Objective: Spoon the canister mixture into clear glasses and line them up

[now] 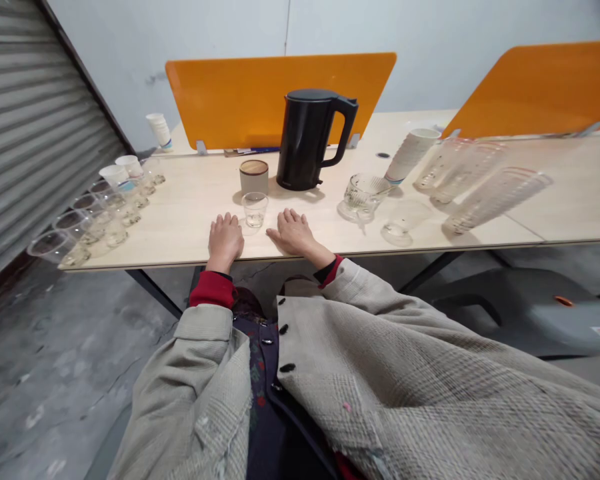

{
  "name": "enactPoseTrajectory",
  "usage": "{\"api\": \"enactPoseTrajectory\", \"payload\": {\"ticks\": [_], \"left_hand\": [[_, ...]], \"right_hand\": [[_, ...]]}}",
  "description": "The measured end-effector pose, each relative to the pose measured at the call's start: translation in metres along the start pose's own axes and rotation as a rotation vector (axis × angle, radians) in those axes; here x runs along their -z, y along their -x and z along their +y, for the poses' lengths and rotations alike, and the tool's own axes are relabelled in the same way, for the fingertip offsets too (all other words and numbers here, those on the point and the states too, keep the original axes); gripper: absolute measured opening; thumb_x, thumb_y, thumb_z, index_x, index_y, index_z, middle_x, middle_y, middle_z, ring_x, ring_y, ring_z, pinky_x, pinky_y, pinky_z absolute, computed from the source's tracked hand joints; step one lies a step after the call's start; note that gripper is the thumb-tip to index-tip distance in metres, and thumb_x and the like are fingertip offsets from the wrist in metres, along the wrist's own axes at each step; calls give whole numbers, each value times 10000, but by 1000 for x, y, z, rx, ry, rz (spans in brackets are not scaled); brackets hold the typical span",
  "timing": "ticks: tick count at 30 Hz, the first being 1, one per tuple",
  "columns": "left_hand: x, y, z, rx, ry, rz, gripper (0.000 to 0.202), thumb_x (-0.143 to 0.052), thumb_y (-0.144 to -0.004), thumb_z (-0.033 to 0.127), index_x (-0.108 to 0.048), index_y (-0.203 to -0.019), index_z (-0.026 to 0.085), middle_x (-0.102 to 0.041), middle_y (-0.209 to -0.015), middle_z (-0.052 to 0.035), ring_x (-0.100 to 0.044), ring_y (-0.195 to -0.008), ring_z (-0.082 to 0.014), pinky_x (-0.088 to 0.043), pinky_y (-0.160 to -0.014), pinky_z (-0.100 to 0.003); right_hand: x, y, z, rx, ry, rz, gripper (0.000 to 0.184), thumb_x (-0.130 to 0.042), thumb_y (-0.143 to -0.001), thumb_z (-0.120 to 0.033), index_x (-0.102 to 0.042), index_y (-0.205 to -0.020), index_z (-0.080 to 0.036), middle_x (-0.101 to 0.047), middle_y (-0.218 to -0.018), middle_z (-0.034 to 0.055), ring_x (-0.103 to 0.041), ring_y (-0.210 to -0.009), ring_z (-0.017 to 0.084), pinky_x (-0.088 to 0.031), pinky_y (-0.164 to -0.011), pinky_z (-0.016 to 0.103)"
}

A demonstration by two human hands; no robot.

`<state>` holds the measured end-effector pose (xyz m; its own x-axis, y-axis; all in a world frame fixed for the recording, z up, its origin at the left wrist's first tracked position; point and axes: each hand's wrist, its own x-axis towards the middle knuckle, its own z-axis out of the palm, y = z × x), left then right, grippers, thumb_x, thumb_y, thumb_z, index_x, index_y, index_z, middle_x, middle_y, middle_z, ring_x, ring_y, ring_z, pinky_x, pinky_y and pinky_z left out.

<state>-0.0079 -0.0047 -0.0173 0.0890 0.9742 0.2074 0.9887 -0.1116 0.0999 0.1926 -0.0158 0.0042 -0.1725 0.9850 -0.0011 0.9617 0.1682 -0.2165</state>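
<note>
The desk (pixel 180 247) stretches ahead of both hands and out to either side. Beyond the hands stands an orange divider panel (pixel 280 93), with a second orange divider panel (pixel 540 87) farther off past the right hand. A ribbed metal roller shutter (pixel 40 133) runs along the far side of the left hand. Beige woven coat sleeves (pixel 400 360) with red cuffs lead to both wrists.

A long row of clear plastic cups (pixel 75 223) lines the desk well left of the left hand. Well right of the right hand, stacks of clear plastic cups (pixel 497 200) and a stack of paper cups (pixel 411 155) lie tilted on their sides. A black electric kettle (pixel 305 140) stands upright ahead of the right hand, and a small glass jug (pixel 364 197) sits nearer, ahead and to the right of that hand. A canister with a wooden lid (pixel 254 177) stands ahead of the left hand.

The left hand (pixel 225 240) and right hand (pixel 294 231) both lie flat and palm down near the desk's front edge, fingers lightly spread, holding nothing. A clear glass tumbler (pixel 255 209) stands between them, slightly ahead, touching neither.
</note>
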Motion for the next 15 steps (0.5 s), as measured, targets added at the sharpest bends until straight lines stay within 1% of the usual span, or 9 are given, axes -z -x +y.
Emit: {"api": "enactPoseTrajectory", "payload": {"ticks": [4,9,12,15], "left_hand": [[2,1,1,-1,-9,-8,591,-264,-1097,271,-535,-1600,120,-497,-1729,-161,-392,-1640,-371,-329,-1353,-564],[4,1,1,-5,-14,-12,583,-264,-1097,269,-542,-1595,147,-506,-1725,-146,-396,-1641,-365,-340,-1347,-554],[3,1,1,0,-12,-14,589,-258,-1098,273,-535,-1599,136,-493,-1733,-153,-390,-1644,-365,-328,-1355,-553],[2,1,0,-7,-7,-5,581,-268,-1096,274,-542,-1594,151,-504,-1725,-149,-397,-1638,-365,-334,-1350,-562]], "right_hand": [[0,0,0,3,2,6,761,-404,-1112,-492,-365,-1661,32,-269,-1812,284,-223,-1709,395,-171,-1376,602],[-2,-2,2,2,1,2,758,-392,-1113,-498,-356,-1671,14,-254,-1816,285,-217,-1714,388,-171,-1376,603],[-2,-1,2,1,4,-1,768,-389,-1117,-494,-343,-1678,27,-250,-1818,283,-211,-1715,394,-167,-1378,606],[-1,0,1,3,11,-2,775,-389,-1119,-492,-336,-1681,40,-257,-1817,279,-215,-1712,400,-171,-1378,608]]}}
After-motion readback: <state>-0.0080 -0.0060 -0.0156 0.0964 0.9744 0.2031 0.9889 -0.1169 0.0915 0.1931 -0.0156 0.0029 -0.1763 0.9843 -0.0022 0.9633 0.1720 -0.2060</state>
